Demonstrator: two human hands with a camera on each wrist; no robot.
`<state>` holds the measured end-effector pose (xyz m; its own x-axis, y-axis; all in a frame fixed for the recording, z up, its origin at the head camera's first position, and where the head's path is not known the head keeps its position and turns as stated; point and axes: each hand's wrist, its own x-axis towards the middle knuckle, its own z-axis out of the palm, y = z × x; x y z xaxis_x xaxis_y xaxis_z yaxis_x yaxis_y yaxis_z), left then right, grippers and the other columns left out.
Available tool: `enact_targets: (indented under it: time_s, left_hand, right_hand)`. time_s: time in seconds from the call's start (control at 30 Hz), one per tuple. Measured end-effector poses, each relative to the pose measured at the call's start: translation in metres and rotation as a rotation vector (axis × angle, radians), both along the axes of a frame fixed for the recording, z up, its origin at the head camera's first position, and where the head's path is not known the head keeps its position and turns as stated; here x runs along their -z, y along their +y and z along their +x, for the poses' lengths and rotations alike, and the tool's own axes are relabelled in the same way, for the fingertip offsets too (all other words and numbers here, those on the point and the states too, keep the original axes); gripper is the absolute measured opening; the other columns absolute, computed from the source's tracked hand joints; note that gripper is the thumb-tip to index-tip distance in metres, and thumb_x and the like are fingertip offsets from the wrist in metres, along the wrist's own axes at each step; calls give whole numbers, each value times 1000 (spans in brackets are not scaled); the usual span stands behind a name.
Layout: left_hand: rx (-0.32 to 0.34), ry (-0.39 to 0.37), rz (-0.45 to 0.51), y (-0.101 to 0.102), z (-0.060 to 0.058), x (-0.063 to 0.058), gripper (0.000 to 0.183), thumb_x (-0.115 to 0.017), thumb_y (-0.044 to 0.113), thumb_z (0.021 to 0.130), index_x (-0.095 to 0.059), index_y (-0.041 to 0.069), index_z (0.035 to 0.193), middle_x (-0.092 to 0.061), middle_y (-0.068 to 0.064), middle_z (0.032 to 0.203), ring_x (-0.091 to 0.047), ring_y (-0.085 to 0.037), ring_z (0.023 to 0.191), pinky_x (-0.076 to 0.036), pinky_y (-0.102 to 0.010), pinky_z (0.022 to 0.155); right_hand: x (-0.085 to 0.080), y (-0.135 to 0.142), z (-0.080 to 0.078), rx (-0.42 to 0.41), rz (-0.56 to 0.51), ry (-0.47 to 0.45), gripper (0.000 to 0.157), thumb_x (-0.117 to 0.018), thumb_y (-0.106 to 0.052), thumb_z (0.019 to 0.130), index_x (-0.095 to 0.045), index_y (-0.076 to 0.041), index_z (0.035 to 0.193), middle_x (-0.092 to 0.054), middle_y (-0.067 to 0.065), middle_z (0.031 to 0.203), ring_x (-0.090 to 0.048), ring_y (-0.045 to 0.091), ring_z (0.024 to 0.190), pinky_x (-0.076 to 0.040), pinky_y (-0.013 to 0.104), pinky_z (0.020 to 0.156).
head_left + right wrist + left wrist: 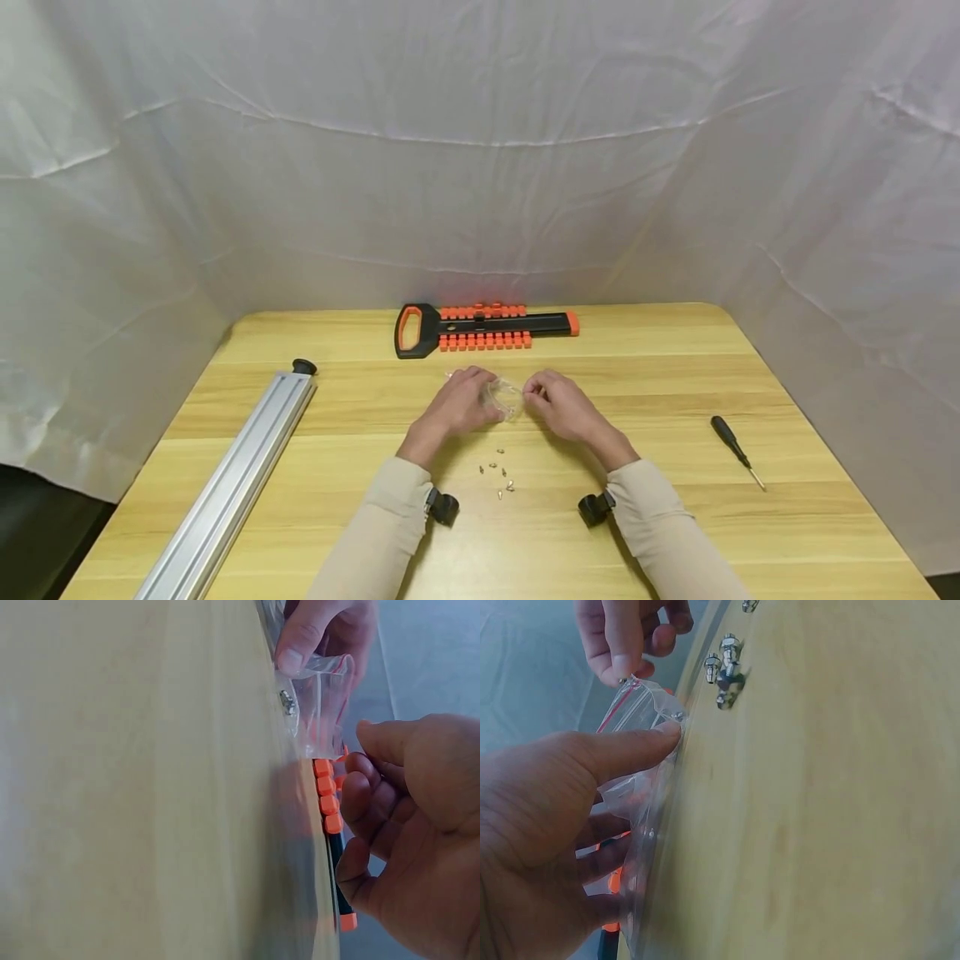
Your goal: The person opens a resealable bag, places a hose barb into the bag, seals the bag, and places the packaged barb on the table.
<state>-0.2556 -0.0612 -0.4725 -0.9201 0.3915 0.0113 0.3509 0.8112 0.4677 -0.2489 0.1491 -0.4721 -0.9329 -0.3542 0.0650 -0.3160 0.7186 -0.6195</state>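
Head view: the person's left hand (467,400) held a small clear bag (506,398) just above the wooden table (562,542), in front of the body, its thumb on one side and its fingers behind. From the left wrist I could see the thumb pressed flat along the plastic, near the red-striped mouth. The right hand (558,404) was close by the bag's edge, thumb and forefinger narrowly set; I couldn't tell whether they pinched anything. A metal fitting (287,703) showed through the plastic below the left thumb.

Nearer the person, between the forearms, lay a scatter of loose fittings (510,485). Beyond the hands, a black-and-orange rack (546,325) lay crosswise. A silver rail (232,483) ran along the left side, and a dark-handled screwdriver (726,433) lay well to the right, tip toward the person.
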Motion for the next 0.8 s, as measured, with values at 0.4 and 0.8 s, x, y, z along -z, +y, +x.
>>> enact_targets:
  time_s: [0.4,0.8]
  left_hand:
    - [2,-8,-2,2,-1,1,63,-76,39,81,-55,13,135,-53,-5,139,-50,-26,126,-42,-39,108]
    - [-1,5,-19,1,-2,2,61,-76,38,82,-56,14,134,-54,-4,138,-51,-26,124,-43,-39,107]
  right_hand:
    - [6,-8,-12,-31,18,25,6,-60,-18,96,-65,-14,96,-57,0,99,-56,15,92,-52,34,86]
    - [3,-13,-12,-24,76,-6,10,-60,-21,96,-66,-15,101,-54,0,100,-56,16,94,-51,37,91]
